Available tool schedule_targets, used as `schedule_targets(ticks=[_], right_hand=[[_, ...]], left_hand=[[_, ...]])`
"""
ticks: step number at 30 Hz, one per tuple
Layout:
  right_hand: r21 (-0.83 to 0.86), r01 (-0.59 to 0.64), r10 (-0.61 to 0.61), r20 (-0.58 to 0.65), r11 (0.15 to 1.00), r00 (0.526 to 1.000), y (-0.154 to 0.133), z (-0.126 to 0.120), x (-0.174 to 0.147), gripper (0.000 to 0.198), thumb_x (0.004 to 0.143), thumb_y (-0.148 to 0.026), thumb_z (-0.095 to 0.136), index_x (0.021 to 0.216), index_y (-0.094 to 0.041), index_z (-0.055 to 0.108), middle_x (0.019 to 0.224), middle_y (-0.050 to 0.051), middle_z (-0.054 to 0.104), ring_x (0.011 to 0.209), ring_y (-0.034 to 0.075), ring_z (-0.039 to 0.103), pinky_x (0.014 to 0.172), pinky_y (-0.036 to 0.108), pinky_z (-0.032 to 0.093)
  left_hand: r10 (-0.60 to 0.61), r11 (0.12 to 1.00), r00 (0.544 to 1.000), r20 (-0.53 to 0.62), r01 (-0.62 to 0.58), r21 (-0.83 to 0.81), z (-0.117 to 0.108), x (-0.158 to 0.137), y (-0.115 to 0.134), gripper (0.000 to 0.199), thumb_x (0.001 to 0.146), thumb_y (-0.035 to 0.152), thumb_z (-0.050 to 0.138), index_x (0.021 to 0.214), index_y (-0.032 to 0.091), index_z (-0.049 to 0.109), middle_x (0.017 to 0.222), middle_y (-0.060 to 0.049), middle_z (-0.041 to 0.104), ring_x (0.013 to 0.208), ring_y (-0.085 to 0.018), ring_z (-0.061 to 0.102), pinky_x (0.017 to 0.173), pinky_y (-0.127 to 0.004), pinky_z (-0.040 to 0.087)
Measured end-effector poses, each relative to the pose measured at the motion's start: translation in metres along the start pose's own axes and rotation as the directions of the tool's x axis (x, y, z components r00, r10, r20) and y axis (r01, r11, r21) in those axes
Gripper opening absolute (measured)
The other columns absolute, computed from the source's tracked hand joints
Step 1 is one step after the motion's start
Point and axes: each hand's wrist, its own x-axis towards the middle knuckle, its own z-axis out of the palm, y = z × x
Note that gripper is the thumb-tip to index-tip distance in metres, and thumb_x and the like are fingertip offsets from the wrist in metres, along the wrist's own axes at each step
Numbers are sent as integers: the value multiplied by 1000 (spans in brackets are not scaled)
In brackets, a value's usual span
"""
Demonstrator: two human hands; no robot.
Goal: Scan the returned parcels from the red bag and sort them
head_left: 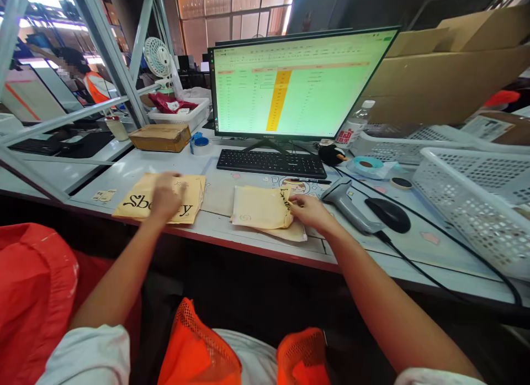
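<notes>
A flat yellow mailer bag point(138, 204) with large black lettering lies near the desk's front edge. My left hand point(167, 197), smeared by motion, is over its middle, covering part of the letters; whether it touches the bag is unclear. To the right, a smaller stack holds a yellow packet point(259, 208) on top of at least one other packet point(290, 233). My right hand point(308, 209) pinches the top packet's right edge between thumb and fingers, where the material is creased and dark print shows.
Behind the bags stand a keyboard point(271, 163) and a lit monitor point(298, 92). A grey barcode scanner point(351, 208), a black mouse point(389, 215) and a cable lie right of my right hand. White baskets point(476, 191) fill the right side. At left are a cardboard box point(160, 137) and blue tape point(200, 143).
</notes>
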Motion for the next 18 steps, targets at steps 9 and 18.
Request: schedule_targets(ticks=[9,18], right_hand=[[-603,-139,-35,-268,786,963,27,-87,-14,46,97,-39,51,132,-15,68,124,18,71,117,35,65,99,44,50],[-714,-286,199,-206,639,958,68,-86,-1,66,94,-47,54,144,-4,52,127,29,65,117,43,65,91,49,52]], left_hand=[[581,812,653,485,-502,-297,109,-69,176,70,99,62,54,155,20,46,167,-11,37,156,-34,29,129,-55,24],[648,753,621,440,-608,-251,102,-118,166,73,101,64,47,159,20,41,171,-9,28,160,-37,17,130,-61,14]])
